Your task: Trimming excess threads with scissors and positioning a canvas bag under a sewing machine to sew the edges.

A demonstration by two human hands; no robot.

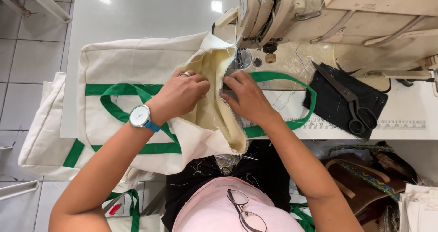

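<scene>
Pinching frayed bag edge (223, 102); left hand (180, 95), right hand (246, 97).

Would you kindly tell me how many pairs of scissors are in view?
1: the scissors lie on a black cloth right of the sewing machine, beyond the right hand. Others may be hidden.

The canvas bag (123, 67) is cream with bright green straps (121, 89), and its turned-out lining (214, 99) is a paler yellow-cream. The sewing machine (319, 13) is a worn beige over a white table (137, 13). Dark scissors (349, 97) lie on a black cloth (337, 102). The watch (139, 115) has a white face and blue band. The sandals (360, 177) look brown, with what seems a green-and-blue patterned trim.
</scene>
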